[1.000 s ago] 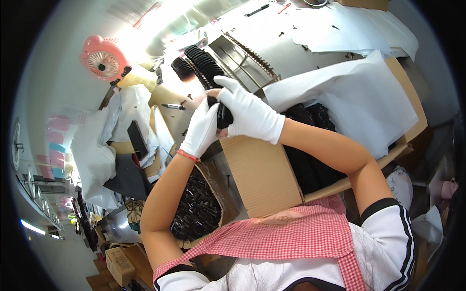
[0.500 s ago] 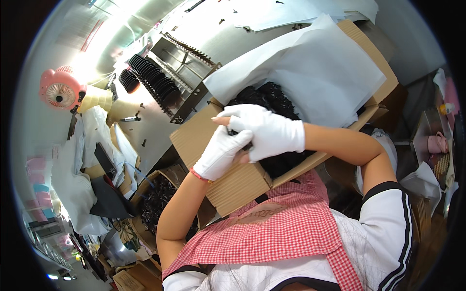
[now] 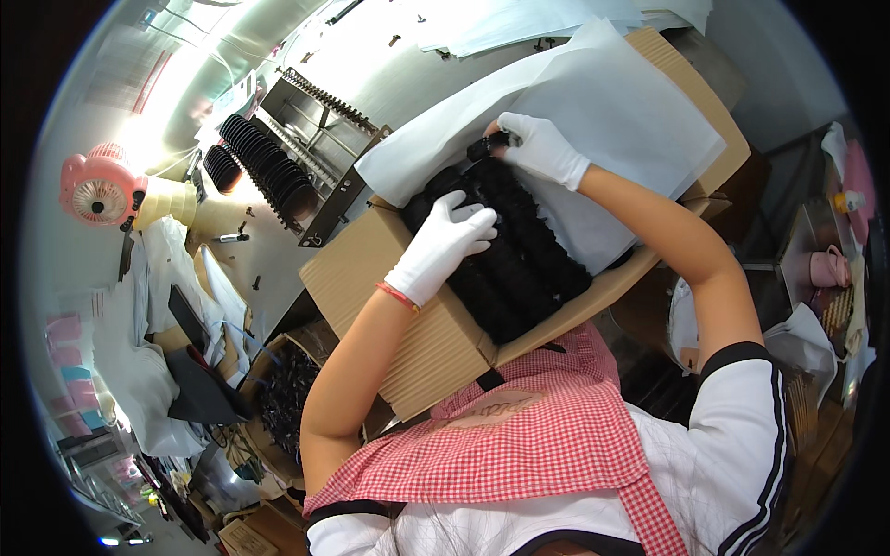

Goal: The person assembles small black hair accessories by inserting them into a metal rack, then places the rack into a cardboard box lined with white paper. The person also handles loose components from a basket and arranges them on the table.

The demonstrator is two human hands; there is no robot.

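An open cardboard box (image 3: 389, 315) stands in front of me, with rows of small black pieces (image 3: 519, 269) packed tightly inside. White sheet paper (image 3: 630, 130) folds back over its far side. My right hand (image 3: 545, 153), in a white glove with bare fingertips, pinches a small black piece (image 3: 488, 145) at the far end of the rows; its exact kind is too dark to tell. Over the near left of the rows, my gloved left hand (image 3: 450, 239) has its fingers bent and apart, touching or just above the black pieces, with nothing visible in its grasp.
Beyond the box, a metal rack (image 3: 320, 139) stands beside a row of black oval pieces (image 3: 269, 167) on the metal table. Further left are a pink fan (image 3: 100, 185) and a marker (image 3: 232, 238). A carton of dark pieces (image 3: 287, 394) sits low on the left.
My hands were together above the box and have parted. The right moved to the far end of the rows with a black piece; the left moved over the rows, its fingers spreading.
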